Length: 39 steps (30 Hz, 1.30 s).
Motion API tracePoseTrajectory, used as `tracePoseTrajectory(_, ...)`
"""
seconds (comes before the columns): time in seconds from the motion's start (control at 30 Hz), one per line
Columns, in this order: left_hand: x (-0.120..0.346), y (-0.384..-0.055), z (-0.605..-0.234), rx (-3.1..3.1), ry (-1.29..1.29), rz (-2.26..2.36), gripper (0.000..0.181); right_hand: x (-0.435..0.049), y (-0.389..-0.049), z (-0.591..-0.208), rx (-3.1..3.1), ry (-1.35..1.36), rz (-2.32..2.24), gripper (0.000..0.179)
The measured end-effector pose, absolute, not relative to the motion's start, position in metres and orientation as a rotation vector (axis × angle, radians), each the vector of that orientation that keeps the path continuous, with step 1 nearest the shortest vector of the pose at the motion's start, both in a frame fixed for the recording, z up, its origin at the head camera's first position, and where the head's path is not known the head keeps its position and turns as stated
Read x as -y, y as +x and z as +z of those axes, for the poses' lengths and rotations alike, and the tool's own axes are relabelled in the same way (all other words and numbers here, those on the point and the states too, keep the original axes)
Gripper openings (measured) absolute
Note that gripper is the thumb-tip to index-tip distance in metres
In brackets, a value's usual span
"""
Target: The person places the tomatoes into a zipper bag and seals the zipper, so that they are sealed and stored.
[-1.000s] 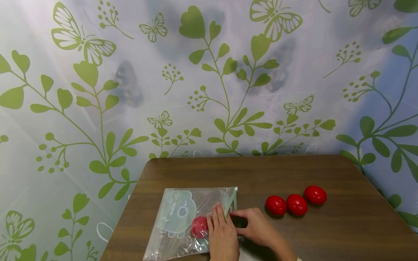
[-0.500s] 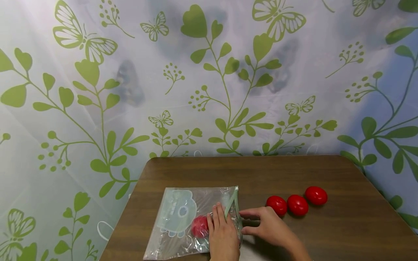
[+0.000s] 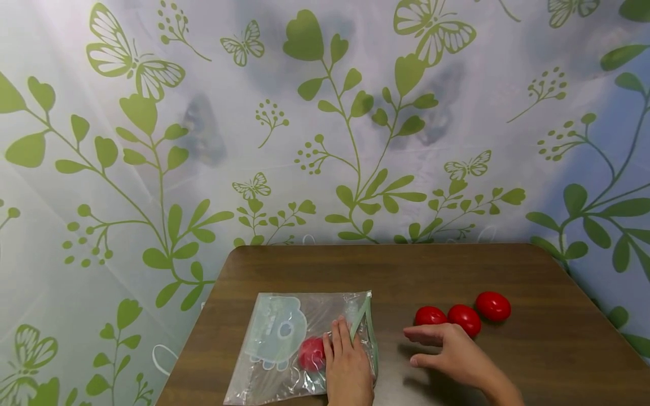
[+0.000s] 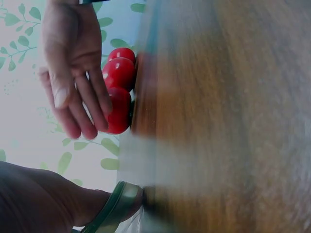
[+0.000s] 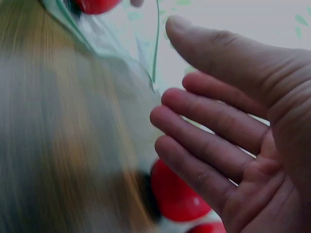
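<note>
A clear plastic zip bag (image 3: 244, 383) with a pale blue cartoon print and a green zip strip lies on the table, holding a glossy red rounded piece (image 3: 311, 355). My left hand (image 3: 349, 366) rests on the bag near its mouth, fingers straight. In the left wrist view the green strip (image 4: 114, 204) crosses that hand's thumb. My right hand (image 3: 454, 355) hovers over the table right of the bag, thumb and fingers apart, nothing between them. Beside its fingers are more red pieces: one partly hidden (image 3: 429, 315), one in the middle (image 3: 464, 320) and one behind (image 3: 493, 306).
The brown wooden table (image 3: 325, 268) has rounded far corners. Directly behind it hangs a pale cloth (image 3: 228, 124) printed with green leaves and butterflies. The red pieces stand close together on the table's right half.
My right hand has drawn away from the bag's mouth and moved right, up to the red pieces outside. The left hand has stayed on the bag.
</note>
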State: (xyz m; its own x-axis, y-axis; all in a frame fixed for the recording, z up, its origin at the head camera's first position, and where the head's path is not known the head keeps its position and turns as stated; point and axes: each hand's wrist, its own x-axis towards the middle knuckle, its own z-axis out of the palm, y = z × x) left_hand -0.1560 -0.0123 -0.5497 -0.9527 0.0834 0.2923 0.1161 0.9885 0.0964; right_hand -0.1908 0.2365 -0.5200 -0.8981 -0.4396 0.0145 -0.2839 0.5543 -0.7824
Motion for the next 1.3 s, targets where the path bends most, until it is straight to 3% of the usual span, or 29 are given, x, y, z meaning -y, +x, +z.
tracePoseTrajectory(0.5, 0.012, -0.155, -0.550, 2.862, -0.136, -0.185, 0.081, -0.306, -0.166, -0.533, -2.550, -0.504, -1.284, 0.053)
tracePoseTrajectory(1.3, 0.011, -0.155, -0.547, 2.888, -0.130, -0.161, 0.081, -0.398, -0.154, -0.526, -2.650, -0.116, -1.128, 0.063)
